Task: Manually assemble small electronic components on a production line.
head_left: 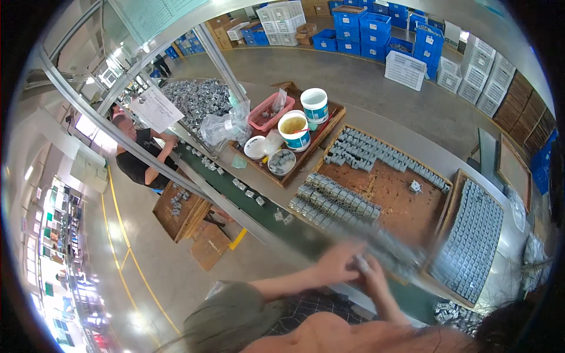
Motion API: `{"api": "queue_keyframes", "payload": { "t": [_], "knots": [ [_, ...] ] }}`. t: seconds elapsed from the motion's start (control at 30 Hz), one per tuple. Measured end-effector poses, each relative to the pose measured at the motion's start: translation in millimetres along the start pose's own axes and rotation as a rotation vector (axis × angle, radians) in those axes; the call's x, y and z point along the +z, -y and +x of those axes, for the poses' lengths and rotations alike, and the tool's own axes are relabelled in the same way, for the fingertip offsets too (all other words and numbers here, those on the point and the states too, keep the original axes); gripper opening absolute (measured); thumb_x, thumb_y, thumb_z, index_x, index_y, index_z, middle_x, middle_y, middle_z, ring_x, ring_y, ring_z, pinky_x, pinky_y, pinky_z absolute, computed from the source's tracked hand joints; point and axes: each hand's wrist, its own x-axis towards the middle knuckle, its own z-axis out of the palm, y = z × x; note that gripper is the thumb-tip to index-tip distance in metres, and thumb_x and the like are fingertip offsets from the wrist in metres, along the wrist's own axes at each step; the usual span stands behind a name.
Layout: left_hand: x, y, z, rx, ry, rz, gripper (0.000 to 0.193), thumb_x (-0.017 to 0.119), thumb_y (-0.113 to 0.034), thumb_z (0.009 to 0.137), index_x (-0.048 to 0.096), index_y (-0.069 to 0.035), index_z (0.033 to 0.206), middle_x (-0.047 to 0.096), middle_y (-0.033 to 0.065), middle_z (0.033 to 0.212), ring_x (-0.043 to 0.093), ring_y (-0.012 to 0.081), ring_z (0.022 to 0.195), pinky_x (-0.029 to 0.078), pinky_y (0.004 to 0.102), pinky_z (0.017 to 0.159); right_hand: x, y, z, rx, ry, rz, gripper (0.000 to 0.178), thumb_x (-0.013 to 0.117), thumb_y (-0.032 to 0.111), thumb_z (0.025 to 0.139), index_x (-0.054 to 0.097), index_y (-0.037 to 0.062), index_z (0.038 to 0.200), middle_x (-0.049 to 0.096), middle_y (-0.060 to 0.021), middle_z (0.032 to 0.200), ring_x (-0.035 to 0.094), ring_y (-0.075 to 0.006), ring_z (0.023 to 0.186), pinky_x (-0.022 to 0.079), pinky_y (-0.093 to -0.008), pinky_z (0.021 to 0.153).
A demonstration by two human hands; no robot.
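Observation:
My left hand (pixel 338 263) and my right hand (pixel 375 281) meet above the green conveyor belt (pixel 309 242), beside the wooden tray. Both look closed, with fingers curled in; the left is smeared by motion. A small light-grey piece (pixel 361 264) shows between them at the right hand's fingers. Its kind is too blurred to tell, and what the left fingers grip is hidden. Beyond my hands, rows of grey metal parts (pixel 335 200) fill part of the wooden tray (pixel 391 197). One loose metal part (pixel 415 187) sits apart on its bare bottom. Several more metal parts (pixel 252 196) lie along the belt.
A second tray (pixel 465 172) packed with metal parts stands at right. Beyond the belt are white buckets (pixel 294 130), a pink basket (pixel 271 112) and a large heap of parts (pixel 194 100). A co-worker (pixel 141 150) reaches over the belt's far end. A metal post (pixel 219 59) rises nearby.

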Motion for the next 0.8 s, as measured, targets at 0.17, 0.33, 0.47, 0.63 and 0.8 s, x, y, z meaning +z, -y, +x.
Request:
{"api": "queue_keyframes", "payload": {
  "t": [0.17, 0.33, 0.47, 0.63, 0.8],
  "knots": [
    [-25.3, 13.3, 11.5, -0.088, -0.087, -0.089, 0.059, 0.075, -0.026, 0.067, 0.059, -0.009, 0.121, 0.05, 0.0142, 0.098, 0.052, 0.0285, 0.09, 0.043, 0.0346, 0.081, -70.8, 72.9, 49.6, -0.446, -0.192, -0.415, 0.054, 0.054, 0.055, 0.085, 0.053, 0.0092, 0.112, 0.057, -0.0068, 0.085, 0.061, -0.0202, 0.074, 0.048, -0.0329, 0.054],
    [-34.4, 37.9, 8.2, -0.246, -0.101, -0.123, 0.054, 0.076, -0.028, 0.068, 0.061, -0.015, 0.118, 0.05, 0.0116, 0.101, 0.051, 0.025, 0.093, 0.043, 0.0327, 0.082, -187.1, 117.4, 114.5, -0.483, -0.597, 0.02, 0.053, 0.054, 0.021, 0.089, 0.036, 0.0089, 0.138, 0.053, -0.0062, 0.117, 0.057, -0.0176, 0.095, 0.046, -0.032, 0.074],
    [-38.4, 40.7, 8.5, -0.251, -0.098, -0.166, 0.053, 0.076, -0.028, 0.068, 0.061, -0.016, 0.118, 0.05, 0.0121, 0.101, 0.051, 0.0258, 0.093, 0.043, 0.0337, 0.084, -203.2, 119.1, 153.5, -0.459, -0.551, 0.055, 0.059, 0.054, 0.016, 0.089, 0.029, 0.0101, 0.142, 0.051, -0.0074, 0.123, 0.055, -0.0183, 0.1, 0.046, -0.035, 0.078],
    [-37.8, 44.2, 7.9, -0.259, -0.059, -0.153, 0.053, 0.075, -0.03, 0.068, 0.062, -0.014, 0.117, 0.05, 0.0124, 0.099, 0.052, 0.0266, 0.092, 0.042, 0.0344, 0.083, -211.6, 120.4, 206.8, -0.553, -0.562, -0.032, 0.057, 0.057, 0.011, 0.085, 0.038, 0.0094, 0.139, 0.057, -0.0071, 0.11, 0.056, -0.016, 0.087, 0.048, -0.0333, 0.067],
    [-44.0, 47.0, 8.4, -0.277, -0.06, -0.155, 0.052, 0.076, -0.028, 0.069, 0.062, -0.013, 0.116, 0.05, 0.0108, 0.097, 0.052, 0.0253, 0.09, 0.043, 0.0334, 0.083, -189.5, 124.3, 222.4, -0.586, -0.891, -0.469, 0.054, 0.064, 0.012, 0.081, 0.046, 0.0053, 0.132, 0.058, -0.007, 0.092, 0.055, -0.0147, 0.07, 0.048, -0.0278, 0.058]
  ]
}}
